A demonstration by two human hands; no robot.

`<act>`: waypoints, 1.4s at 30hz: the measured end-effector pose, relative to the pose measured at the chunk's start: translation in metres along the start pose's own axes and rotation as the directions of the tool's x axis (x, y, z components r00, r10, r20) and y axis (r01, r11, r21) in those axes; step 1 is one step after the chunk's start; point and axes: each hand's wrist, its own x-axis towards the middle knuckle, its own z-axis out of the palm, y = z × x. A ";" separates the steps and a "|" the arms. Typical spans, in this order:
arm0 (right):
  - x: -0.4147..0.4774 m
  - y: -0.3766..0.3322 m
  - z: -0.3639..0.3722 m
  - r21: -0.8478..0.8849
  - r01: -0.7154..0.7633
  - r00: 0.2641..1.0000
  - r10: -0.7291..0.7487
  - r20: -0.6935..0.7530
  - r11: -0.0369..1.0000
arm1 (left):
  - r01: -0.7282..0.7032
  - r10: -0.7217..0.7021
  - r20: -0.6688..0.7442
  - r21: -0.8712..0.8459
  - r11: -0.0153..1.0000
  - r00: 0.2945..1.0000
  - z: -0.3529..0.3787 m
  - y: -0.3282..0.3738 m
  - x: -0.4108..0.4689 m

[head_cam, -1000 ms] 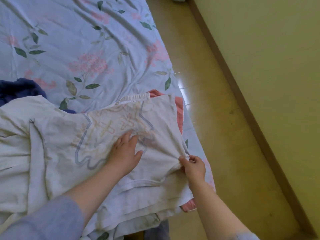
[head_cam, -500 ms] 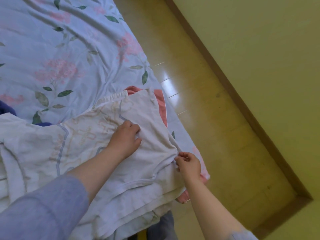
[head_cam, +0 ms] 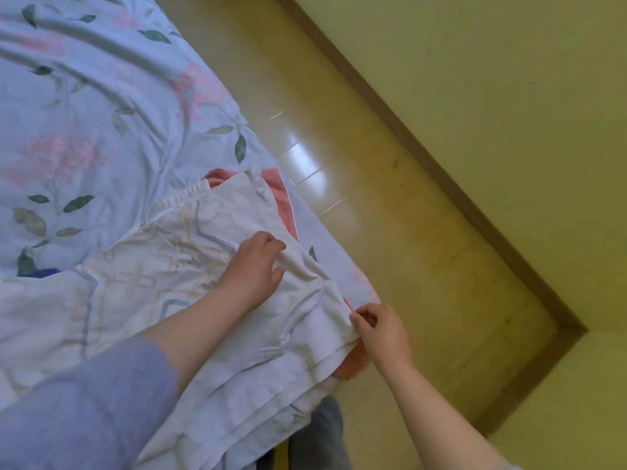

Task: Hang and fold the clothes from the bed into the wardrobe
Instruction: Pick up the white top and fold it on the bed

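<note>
A: Where does the clothing lie?
B: On the bed, near its floor-side edge. The white garment is spread over a pink cloth.
A: And the hands?
B: The left hand grips the garment's middle; the right hand pinches its edge.

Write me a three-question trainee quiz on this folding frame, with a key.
1. True or false: the right hand pinches the edge of the white garment.
2. What shows from under that garment? A: pink cloth. B: black belt. C: green towel.
3. Fill in: the bedsheet carries a ___ pattern.
Key: 1 true; 2 A; 3 floral.
</note>
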 end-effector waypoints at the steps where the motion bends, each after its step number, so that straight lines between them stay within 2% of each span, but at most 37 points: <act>1: 0.000 0.001 0.001 -0.008 0.045 0.999 -0.045 -0.001 0.999 | -0.009 0.009 -0.011 0.023 1.000 1.000 -0.002 0.002 0.013; 5: -0.007 0.006 0.011 -0.086 0.138 0.980 -0.148 -0.130 0.987 | -0.059 0.053 0.041 0.153 0.986 0.998 -0.010 0.005 0.059; 9: 0.004 0.000 0.015 -0.127 0.036 0.999 -0.039 -0.028 0.991 | -0.190 0.114 0.264 0.284 0.940 0.958 -0.014 -0.005 0.080; 13: 0.017 -0.010 0.014 -0.066 0.054 0.998 -0.052 0.037 0.996 | -0.276 0.098 0.311 0.605 0.747 0.945 -0.019 -0.015 0.097; 17: 0.012 -0.006 0.015 -0.083 0.083 0.994 -0.076 0.085 0.993 | -0.318 0.043 0.368 0.732 0.603 0.929 -0.022 -0.009 0.113; 20: 0.012 0.001 0.011 0.034 0.107 0.994 -0.107 -0.014 0.994 | -0.329 0.044 0.364 0.774 0.541 0.930 -0.025 -0.003 0.118; 23: 0.012 0.001 0.004 0.110 0.102 0.988 -0.088 -0.131 0.989 | -0.361 0.100 0.365 0.772 0.524 0.926 -0.029 0.000 0.116; 27: 0.015 -0.015 0.004 0.032 0.001 0.997 -0.004 0.071 0.999 | -0.380 0.201 0.323 0.777 0.502 0.925 -0.036 -0.004 0.107; 29: 0.016 -0.032 0.008 0.017 -0.052 0.994 0.050 0.100 0.999 | -0.396 0.245 0.315 0.789 0.469 0.917 -0.039 -0.004 0.102; 31: 0.021 -0.052 0.016 -0.001 0.003 0.995 -0.003 0.096 1.000 | -0.415 0.284 0.314 0.793 0.447 0.906 -0.044 -0.003 0.098; 33: 0.026 -0.069 0.024 -0.017 0.078 0.992 -0.076 0.101 0.997 | -0.430 0.304 0.316 0.766 0.478 0.899 -0.050 -0.004 0.094; 38: 0.024 -0.080 0.018 -0.127 0.186 0.981 -0.178 0.074 0.974 | -0.419 0.247 0.339 0.736 0.532 0.908 -0.073 -0.013 0.080; 42: 0.005 -0.086 0.005 -0.129 0.231 0.973 -0.228 0.043 0.964 | -0.360 0.194 0.306 0.833 0.421 0.932 -0.099 -0.025 0.065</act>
